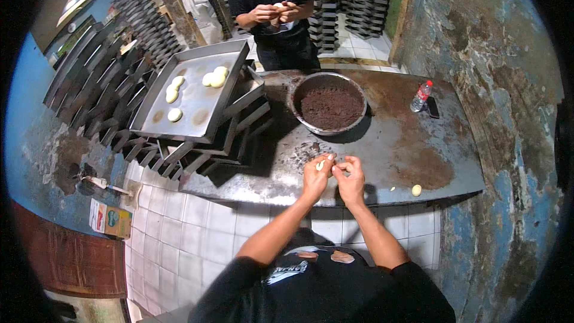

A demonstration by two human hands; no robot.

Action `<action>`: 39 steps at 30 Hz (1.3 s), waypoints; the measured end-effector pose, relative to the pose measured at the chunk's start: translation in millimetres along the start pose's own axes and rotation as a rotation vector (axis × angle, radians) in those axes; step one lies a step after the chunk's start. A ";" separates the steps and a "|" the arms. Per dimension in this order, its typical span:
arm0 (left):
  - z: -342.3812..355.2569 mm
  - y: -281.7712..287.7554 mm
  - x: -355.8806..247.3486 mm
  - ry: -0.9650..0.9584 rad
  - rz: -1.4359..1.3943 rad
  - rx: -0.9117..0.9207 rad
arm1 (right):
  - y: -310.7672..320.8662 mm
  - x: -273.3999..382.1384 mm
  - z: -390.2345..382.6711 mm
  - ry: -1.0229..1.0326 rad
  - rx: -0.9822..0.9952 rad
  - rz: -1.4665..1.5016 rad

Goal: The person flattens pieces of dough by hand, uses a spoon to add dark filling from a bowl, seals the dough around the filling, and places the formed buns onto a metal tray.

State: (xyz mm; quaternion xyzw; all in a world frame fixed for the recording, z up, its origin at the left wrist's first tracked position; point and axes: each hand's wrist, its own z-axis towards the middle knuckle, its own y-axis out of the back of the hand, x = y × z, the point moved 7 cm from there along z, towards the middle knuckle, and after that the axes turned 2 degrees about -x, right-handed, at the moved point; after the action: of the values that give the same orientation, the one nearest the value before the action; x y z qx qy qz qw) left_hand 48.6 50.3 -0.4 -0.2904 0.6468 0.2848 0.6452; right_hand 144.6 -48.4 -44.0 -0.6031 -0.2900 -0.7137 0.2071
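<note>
Over the near edge of the metal table (388, 143), my left hand (313, 178) is closed around a small piece of pale dough (320, 165). Close beside it, my right hand (351, 179) has its thumb and fingers pinched together; what lies between them is too small to tell. Just beyond both hands stands a round metal bowl (329, 133) holding dark brown crumbly filling (330, 107). To the right, a pale dough ball (417, 190) lies near the table's front edge, with a tiny scrap of dough next to it.
A metal tray (197, 98) with several dough balls (174, 115) rests on stacked trays at the left. A bottle with a red cap (422, 96) and a phone (433, 107) sit at the right. Across the table, a person (272, 18) holds a pale piece in both hands.
</note>
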 end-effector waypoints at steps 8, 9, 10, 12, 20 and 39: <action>-61.9 24.7 -48.6 -0.014 0.600 0.489 | -2.6 102.0 -50.8 -0.032 0.367 -0.022; -63.6 26.3 -51.3 0.092 0.668 0.566 | -10.0 126.8 -56.0 0.162 0.404 -0.347; -61.3 28.9 -56.6 -0.036 0.645 0.550 | -11.5 131.2 -56.1 0.173 0.390 -0.226; -59.9 37.5 -65.3 -0.286 0.591 0.516 | -12.9 136.9 -57.8 0.187 0.360 0.015; -69.2 103.6 -94.5 -0.200 0.272 0.366 | -77.9 170.5 -31.5 0.128 0.561 -0.119; -76.1 109.6 -70.1 0.253 -0.675 0.110 | -102.3 223.1 -45.7 0.587 -0.371 0.032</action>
State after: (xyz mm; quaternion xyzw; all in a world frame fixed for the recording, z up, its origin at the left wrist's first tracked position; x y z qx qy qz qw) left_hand -83.8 67.7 69.5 -0.4854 0.6036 -0.0173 0.6323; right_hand 3.0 9.6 153.3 -0.4041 -0.0737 -0.8939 0.1796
